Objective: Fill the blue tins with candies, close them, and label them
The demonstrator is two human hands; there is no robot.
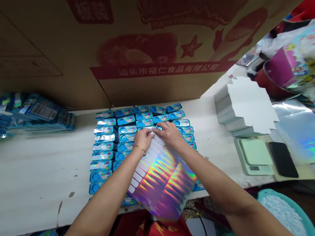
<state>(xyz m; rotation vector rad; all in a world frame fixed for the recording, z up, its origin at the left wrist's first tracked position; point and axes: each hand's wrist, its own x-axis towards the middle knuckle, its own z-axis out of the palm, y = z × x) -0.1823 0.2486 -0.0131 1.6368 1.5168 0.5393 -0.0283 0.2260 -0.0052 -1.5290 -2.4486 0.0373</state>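
Note:
A shiny holographic sticker sheet [166, 189] slants over rows of small blue boxes [102, 156], its lower end hanging past the table's front edge. Blank white label shapes run along its upper left side. At the sheet's top end my left hand [143, 139] is closed in a pinch, with a thin bracelet at the wrist. Beside it my right hand [171, 134] is closed too, thumb and forefinger at the same end of the sheet. The fingertips nearly meet there, and whether a loose label is between them is too small to tell.
A large cardboard carton [153, 84] stands behind the boxes. More blue packs [43, 111] lie at left. To the right are stacked white card pieces [252, 104], a green scale [255, 155], a black phone [283, 160] and a holographic sheet [308, 130]. A teal basin [307, 214] sits lower right.

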